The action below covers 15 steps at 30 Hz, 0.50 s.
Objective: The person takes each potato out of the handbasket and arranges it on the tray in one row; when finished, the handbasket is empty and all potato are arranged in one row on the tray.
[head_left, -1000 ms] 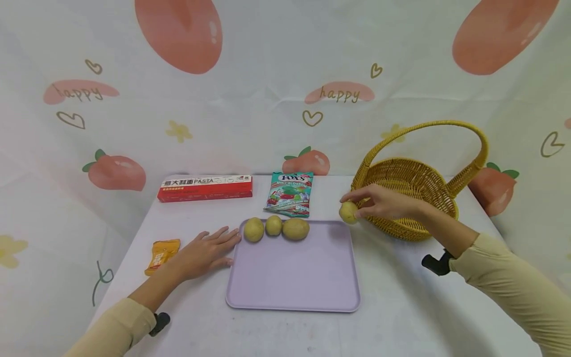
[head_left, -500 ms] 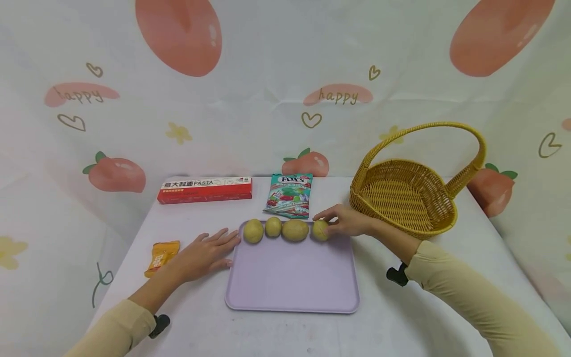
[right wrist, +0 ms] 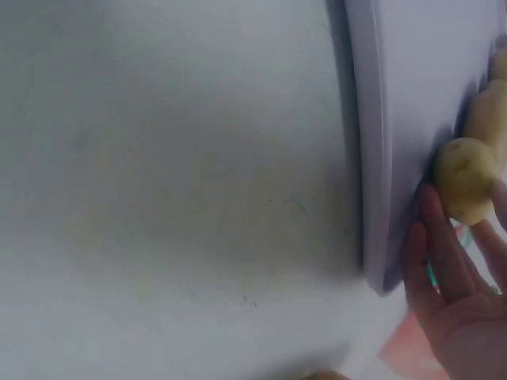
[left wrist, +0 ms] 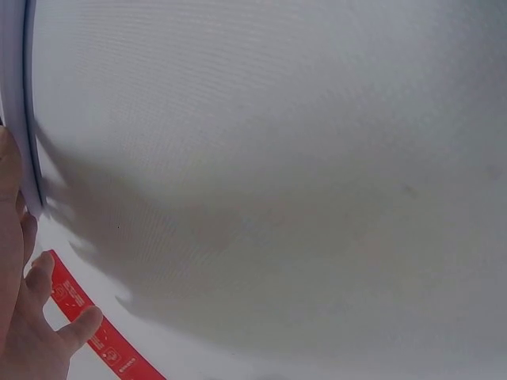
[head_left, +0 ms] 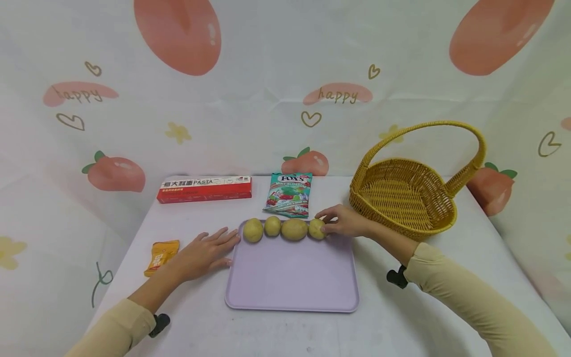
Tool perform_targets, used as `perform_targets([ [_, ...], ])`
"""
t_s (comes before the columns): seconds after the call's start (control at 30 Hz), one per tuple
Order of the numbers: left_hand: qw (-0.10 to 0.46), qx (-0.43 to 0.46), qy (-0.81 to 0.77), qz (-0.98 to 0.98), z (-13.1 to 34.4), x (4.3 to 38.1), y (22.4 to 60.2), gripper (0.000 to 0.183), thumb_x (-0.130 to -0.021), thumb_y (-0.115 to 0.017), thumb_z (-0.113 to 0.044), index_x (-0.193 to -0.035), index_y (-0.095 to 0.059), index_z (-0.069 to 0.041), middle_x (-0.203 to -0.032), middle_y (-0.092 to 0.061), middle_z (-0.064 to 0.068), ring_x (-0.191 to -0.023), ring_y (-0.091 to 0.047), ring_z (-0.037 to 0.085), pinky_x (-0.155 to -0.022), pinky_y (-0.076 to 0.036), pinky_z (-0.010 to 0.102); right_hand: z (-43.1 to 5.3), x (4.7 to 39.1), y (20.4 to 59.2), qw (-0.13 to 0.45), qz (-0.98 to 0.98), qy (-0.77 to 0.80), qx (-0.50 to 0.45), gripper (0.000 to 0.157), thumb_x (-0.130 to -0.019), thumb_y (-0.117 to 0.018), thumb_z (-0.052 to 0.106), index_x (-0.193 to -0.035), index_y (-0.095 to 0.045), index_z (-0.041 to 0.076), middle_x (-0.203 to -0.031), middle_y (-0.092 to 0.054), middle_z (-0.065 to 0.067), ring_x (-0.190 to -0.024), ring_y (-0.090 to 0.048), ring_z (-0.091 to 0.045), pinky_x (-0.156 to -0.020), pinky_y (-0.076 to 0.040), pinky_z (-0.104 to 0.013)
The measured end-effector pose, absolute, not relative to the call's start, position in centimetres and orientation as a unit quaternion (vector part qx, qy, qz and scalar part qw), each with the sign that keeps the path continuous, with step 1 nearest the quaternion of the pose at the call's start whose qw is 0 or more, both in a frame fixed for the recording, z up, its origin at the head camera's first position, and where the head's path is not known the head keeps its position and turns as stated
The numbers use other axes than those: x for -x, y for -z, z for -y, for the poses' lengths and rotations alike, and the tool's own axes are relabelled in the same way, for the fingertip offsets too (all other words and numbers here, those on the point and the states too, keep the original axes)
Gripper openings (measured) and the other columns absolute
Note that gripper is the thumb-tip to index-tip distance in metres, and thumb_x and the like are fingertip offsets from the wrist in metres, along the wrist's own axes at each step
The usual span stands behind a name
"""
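Observation:
Four would exceed a pair of trios, so: several potatoes stand in a row along the far edge of the lilac tray (head_left: 292,277). My right hand (head_left: 345,222) pinches the rightmost potato (head_left: 315,229), which sits on the tray against the oval potato (head_left: 294,230). In the right wrist view this potato (right wrist: 465,180) lies between thumb and fingers. Farther left are a small potato (head_left: 272,226) and a larger round potato (head_left: 253,230). My left hand (head_left: 202,255) lies flat with spread fingers, its fingertips touching the tray's left rim.
A wicker basket (head_left: 397,198) with a tall handle stands right of the tray. Behind the tray lie a green candy bag (head_left: 289,194) and a red pasta box (head_left: 205,190). An orange packet (head_left: 162,257) is beside my left forearm. A patterned cloth hangs behind.
My right hand has carried the potato from beside the basket leftward onto the tray, then slid it slightly left against the oval one. The left hand has stayed in place.

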<state>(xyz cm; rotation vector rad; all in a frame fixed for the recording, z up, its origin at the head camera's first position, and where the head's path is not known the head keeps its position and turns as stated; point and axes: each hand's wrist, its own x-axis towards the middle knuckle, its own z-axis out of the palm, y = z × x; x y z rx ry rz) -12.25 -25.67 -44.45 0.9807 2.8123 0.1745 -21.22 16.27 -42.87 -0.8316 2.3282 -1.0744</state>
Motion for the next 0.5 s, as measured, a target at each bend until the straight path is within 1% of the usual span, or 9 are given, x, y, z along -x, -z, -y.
perform_targets([
  [0.13,0.077,-0.329,-0.058,-0.939,25.6,12.3,44.5,0.069,-0.096,-0.061,-0.047,-0.154,-0.039,-0.017,-0.157,-0.039,0.006,-0.146,-0.032,0.035,-0.107,-0.035,0.066,-16.9,21.0,42.0,0.236,-0.836,0.384,0.312,0.042,-0.094,-0.067,0.008,-0.132,-0.058,-0.007,-0.115,-0.069,-0.021,-0.111,-0.064,-0.032,-0.095,-0.053,-0.043],
  [0.23,0.077,-0.331,-0.058,-0.939,25.6,12.3,44.5,0.069,-0.096,-0.061,-0.047,-0.154,-0.039,-0.017,-0.157,-0.039,0.006,-0.146,-0.032,0.035,-0.107,-0.035,0.066,-17.8,21.0,40.9,0.252,-0.832,0.380,0.317,0.046,-0.094,-0.068,0.010,-0.135,-0.056,-0.007,-0.121,-0.066,-0.023,-0.112,-0.065,-0.035,-0.094,-0.054,-0.043],
  [0.37,0.076,-0.330,-0.056,-0.939,25.6,12.4,44.7,0.069,-0.096,-0.061,-0.047,-0.154,-0.039,-0.017,-0.157,-0.039,0.006,-0.146,-0.032,0.035,-0.107,-0.035,0.066,-19.5,21.3,38.3,0.276,-0.826,0.375,0.318,0.049,-0.093,-0.069,0.011,-0.137,-0.054,-0.006,-0.126,-0.062,-0.027,-0.112,-0.065,-0.039,-0.093,-0.055,-0.041],
  [0.5,0.082,-0.326,-0.057,-0.940,25.6,12.3,44.5,0.069,-0.096,-0.060,-0.047,-0.154,-0.038,-0.017,-0.158,-0.038,0.007,-0.146,-0.031,0.035,-0.107,-0.034,0.066,-21.7,21.9,35.5,0.276,-0.835,0.361,0.310,0.049,-0.093,-0.071,0.012,-0.137,-0.055,-0.003,-0.127,-0.062,-0.023,-0.116,-0.062,-0.040,-0.095,-0.053,-0.043],
])
